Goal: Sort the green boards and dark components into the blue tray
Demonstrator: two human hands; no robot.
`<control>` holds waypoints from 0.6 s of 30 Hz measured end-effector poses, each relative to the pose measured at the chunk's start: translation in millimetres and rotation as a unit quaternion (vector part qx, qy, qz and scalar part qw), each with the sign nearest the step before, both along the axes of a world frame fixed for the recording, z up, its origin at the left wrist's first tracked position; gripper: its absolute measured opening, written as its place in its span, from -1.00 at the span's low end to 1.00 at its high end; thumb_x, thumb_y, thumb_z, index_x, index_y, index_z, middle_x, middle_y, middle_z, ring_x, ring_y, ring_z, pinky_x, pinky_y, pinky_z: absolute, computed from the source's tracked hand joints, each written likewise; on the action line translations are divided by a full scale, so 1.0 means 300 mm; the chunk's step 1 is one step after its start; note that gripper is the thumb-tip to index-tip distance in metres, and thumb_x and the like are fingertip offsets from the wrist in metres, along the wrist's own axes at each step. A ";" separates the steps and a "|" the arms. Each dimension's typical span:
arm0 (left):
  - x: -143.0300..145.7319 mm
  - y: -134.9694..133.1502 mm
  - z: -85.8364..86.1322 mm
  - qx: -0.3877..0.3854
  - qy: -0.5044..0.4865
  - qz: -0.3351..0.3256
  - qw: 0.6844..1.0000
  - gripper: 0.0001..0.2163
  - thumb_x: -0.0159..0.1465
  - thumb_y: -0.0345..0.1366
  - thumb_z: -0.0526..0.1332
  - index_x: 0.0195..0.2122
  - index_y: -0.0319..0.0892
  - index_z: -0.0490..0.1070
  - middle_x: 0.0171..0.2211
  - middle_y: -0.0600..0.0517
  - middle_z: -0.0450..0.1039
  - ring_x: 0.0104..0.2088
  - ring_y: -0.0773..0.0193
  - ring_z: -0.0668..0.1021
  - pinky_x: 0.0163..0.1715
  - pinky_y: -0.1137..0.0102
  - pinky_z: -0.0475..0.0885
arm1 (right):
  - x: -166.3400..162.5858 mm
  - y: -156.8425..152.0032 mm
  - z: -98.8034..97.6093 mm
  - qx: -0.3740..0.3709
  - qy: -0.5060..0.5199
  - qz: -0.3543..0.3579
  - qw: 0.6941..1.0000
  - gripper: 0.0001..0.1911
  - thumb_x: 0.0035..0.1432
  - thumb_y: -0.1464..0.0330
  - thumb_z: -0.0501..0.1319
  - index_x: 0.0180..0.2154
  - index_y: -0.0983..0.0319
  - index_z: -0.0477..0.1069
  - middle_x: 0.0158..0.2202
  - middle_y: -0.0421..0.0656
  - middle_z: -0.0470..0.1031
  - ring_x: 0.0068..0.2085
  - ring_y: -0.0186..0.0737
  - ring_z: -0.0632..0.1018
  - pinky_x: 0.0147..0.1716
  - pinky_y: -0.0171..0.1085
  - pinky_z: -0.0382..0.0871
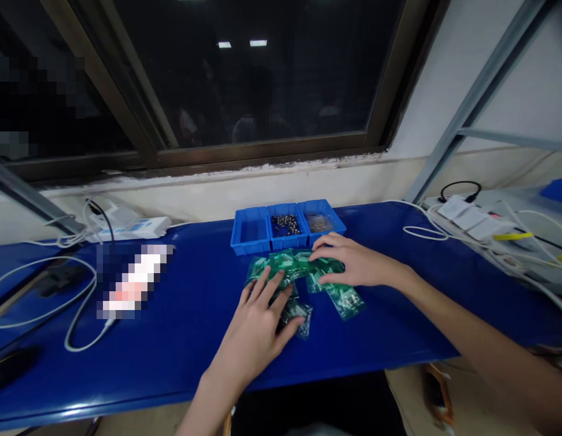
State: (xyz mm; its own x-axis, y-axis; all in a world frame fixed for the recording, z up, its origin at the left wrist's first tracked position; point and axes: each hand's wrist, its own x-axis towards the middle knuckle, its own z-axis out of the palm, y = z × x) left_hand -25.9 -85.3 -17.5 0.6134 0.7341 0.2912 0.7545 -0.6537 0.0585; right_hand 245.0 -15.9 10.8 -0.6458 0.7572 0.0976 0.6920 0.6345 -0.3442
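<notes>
Several small green-tinted plastic packets lie in a loose curve on the blue table, with small parts inside. My left hand rests over the left-hand packets, fingers spread, partly covering a clear-looking packet near the thumb. From the right, my right hand reaches over the upper packets with fingers curved and apart. Whether its fingertips touch the plastic I cannot tell. Just behind the packets stand three joined blue bins: a left bin, a middle bin with small metal parts, and a right bin with small bagged pieces.
A blue table runs beneath a dark window. To the left are a blurred-out phone-like object on a white cable, a power strip and a black mouse. White adapters and cables crowd the right side.
</notes>
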 end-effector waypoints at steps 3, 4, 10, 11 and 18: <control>-0.028 -0.020 -0.043 0.003 -0.023 0.017 1.000 -0.59 0.37 -0.09 0.11 0.19 -0.10 0.29 0.27 -0.10 0.20 0.31 -0.09 0.18 0.15 -0.01 0.31 | -0.020 -0.043 -0.014 0.050 -0.017 0.025 0.998 -0.55 0.20 0.06 0.21 0.08 0.04 0.44 0.22 -0.05 0.27 0.25 0.12 0.23 0.12 0.12 0.27; -0.034 -0.023 -0.049 0.005 -0.032 0.022 0.999 -0.60 0.37 -0.10 0.11 0.17 -0.12 0.30 0.25 -0.11 0.22 0.30 -0.08 0.20 0.15 0.01 0.33 | -0.019 -0.061 -0.023 0.070 -0.022 0.028 0.997 -0.57 0.22 0.09 0.21 0.10 0.03 0.44 0.24 -0.05 0.25 0.28 0.12 0.20 0.14 0.14 0.24; -0.030 -0.025 -0.043 0.022 -0.064 0.066 0.996 -0.73 0.35 -0.11 0.12 -0.06 -0.17 0.38 0.04 -0.18 0.34 0.10 -0.09 0.40 0.00 0.02 0.40 | 0.061 -0.154 -0.079 0.096 -0.033 0.008 0.995 -0.53 0.34 0.18 0.09 0.26 -0.08 0.21 0.41 -0.23 -0.05 0.39 0.14 -0.04 0.21 0.27 0.09; -0.025 -0.024 -0.040 0.025 -0.064 0.073 0.995 -0.73 0.35 -0.10 0.13 -0.07 -0.17 0.37 0.01 -0.18 0.33 0.07 -0.08 0.41 -0.03 0.03 0.40 | 0.075 -0.164 -0.086 0.092 -0.032 0.001 0.995 -0.51 0.34 0.19 0.09 0.27 -0.10 0.17 0.41 -0.25 -0.07 0.39 0.15 -0.06 0.21 0.28 0.09; -0.001 -0.026 -0.037 0.026 -0.056 0.094 0.994 -0.74 0.34 -0.08 0.11 -0.11 -0.15 0.34 -0.07 -0.17 0.28 0.00 -0.09 0.41 -0.09 0.00 0.40 | 0.042 -0.208 -0.121 0.116 -0.026 -0.066 0.991 -0.46 0.29 0.14 0.12 0.27 -0.02 0.20 0.42 -0.17 -0.13 0.39 0.21 -0.10 0.19 0.28 0.16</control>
